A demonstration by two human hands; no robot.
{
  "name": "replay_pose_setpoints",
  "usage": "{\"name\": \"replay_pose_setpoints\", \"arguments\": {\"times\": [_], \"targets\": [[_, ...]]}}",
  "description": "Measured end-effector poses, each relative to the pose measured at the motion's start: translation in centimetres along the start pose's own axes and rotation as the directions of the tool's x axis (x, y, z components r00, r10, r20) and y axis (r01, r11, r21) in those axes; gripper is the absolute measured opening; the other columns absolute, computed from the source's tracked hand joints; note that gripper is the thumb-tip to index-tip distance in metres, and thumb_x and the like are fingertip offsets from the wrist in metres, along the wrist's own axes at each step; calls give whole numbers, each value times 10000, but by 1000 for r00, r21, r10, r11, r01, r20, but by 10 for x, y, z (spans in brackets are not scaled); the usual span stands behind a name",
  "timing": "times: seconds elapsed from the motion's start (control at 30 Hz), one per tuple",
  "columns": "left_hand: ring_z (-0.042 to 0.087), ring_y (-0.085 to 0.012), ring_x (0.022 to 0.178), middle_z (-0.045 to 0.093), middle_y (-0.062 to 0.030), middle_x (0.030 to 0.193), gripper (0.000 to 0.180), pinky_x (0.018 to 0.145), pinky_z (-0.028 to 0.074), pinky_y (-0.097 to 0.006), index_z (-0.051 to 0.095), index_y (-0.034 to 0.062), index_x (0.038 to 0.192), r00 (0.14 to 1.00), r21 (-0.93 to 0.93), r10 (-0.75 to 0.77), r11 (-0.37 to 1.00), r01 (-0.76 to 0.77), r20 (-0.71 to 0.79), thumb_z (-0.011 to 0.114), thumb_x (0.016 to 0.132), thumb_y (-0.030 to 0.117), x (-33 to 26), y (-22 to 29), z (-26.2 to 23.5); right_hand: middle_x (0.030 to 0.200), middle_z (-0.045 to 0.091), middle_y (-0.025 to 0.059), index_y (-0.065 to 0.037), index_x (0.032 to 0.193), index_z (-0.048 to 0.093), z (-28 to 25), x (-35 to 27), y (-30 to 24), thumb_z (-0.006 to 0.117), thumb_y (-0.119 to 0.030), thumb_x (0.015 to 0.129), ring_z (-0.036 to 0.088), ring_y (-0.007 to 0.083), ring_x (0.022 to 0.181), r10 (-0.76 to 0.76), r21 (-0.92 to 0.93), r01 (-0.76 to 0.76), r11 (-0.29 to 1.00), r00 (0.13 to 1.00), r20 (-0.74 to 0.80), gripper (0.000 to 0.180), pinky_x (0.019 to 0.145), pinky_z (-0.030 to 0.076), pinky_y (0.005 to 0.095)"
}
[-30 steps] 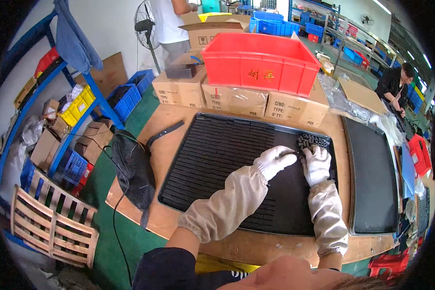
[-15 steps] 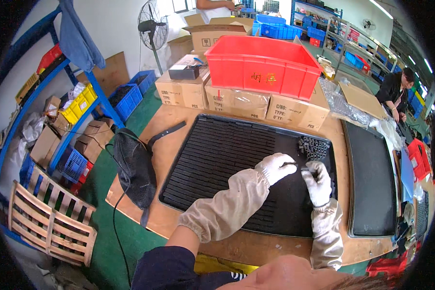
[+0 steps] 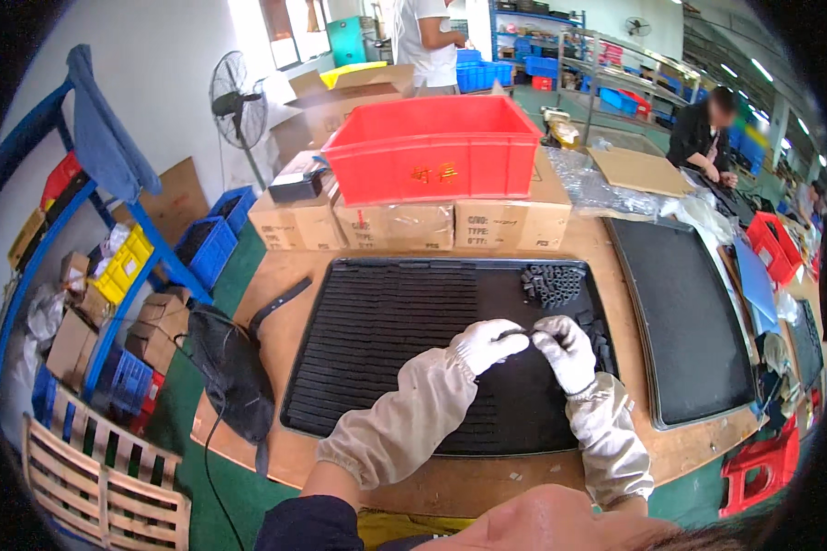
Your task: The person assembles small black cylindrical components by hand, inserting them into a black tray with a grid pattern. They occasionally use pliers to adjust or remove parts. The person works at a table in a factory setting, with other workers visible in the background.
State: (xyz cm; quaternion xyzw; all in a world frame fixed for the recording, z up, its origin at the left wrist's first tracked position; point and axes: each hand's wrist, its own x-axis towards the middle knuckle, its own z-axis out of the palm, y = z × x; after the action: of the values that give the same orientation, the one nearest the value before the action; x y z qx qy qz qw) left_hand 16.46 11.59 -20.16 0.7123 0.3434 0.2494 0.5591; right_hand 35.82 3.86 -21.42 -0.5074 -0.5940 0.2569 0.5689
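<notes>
Head view. Both hands gloved in white, with beige sleeve covers. Left hand (image 3: 487, 344) and right hand (image 3: 565, 349) meet over the right part of a black ribbed tray (image 3: 376, 349) lying on the wooden worktop (image 3: 248, 404). Between the fingertips of the two hands sits a small thin dark piece (image 3: 516, 331); both hands look closed in a pinch on it, the left at one end, the right at the other. Its exact shape is too small to tell.

Judged step: handling one small piece just above the tray's slots, likely seating it or separating it. The next move would call for a fine fingertip grip and lining the piece up with a groove directly under the hands.

Beyond the right hand, near the tray's far right corner, lies a heap of small black parts (image 3: 553, 283); more loose ones just right of the right hand. A second black tray (image 3: 689, 312) lies further right. Past the tray: cardboard boxes (image 3: 395, 225) carrying a red plastic crate (image 3: 436, 147). Left of the left hand, a black bag (image 3: 230, 367) with a cord hangs over the worktop edge. Other people work well apart. Nothing blocks the hands.
</notes>
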Motion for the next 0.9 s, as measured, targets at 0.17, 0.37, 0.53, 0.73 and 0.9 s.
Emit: {"name": "replay_pose_setpoints", "arguments": {"times": [0.17, 0.37, 0.53, 0.73, 0.9], "targets": [[625, -85, 809, 692, -22, 967, 302, 718, 530, -234, 677, 30, 1162, 999, -201, 27, 979, -21, 28, 698, 942, 235, 4, -14, 0, 1037, 705, 114, -34, 1013, 681, -3, 4, -11, 682, 0, 854, 677, 244, 978, -197, -109, 207, 972, 975, 101, 162, 870, 528, 330], [619, -76, 804, 691, -29, 965, 290, 713, 520, -239, 690, 43, 1139, 998, -80, 48, 996, -45, 34, 705, 936, 249, 1, -6, 2, 954, 670, 106, -21, 955, 648, -1, 4, -9, 733, -7, 805, 656, 239, 896, -281, -183, 297, 937, 954, 106, 173, 800, 512, 341], [689, -271, 893, 718, -151, 970, 370, 806, 536, -361, 723, 65, 1063, 948, 294, 312, 914, -280, -69, 722, 870, 381, 2, -4, 0, 965, 697, 121, -64, 1043, 656, 4, 9, -16, 762, -54, 775, 674, 307, 892, -432, -359, 430, 829, 899, 80, 288, 785, 541, 408], [691, -215, 898, 719, -120, 974, 300, 797, 538, -347, 723, 62, 1039, 931, 73, 260, 966, -250, -256, 716, 898, 327, 8, -16, -4, 1006, 699, 134, -53, 1032, 661, -2, 4, -4, 727, -54, 800, 673, 334, 926, -297, -383, 329, 863, 944, 143, 241, 840, 546, 396], [646, -134, 924, 694, -51, 1036, 276, 840, 512, -292, 718, 92, 1099, 956, 46, 106, 994, -97, -273, 712, 912, 294, 8, -5, -18, 987, 699, 136, -79, 1033, 661, 3, -3, 4, 737, -61, 774, 675, 341, 921, -152, -364, 331, 871, 885, 441, 270, 819, 548, 408]]}}
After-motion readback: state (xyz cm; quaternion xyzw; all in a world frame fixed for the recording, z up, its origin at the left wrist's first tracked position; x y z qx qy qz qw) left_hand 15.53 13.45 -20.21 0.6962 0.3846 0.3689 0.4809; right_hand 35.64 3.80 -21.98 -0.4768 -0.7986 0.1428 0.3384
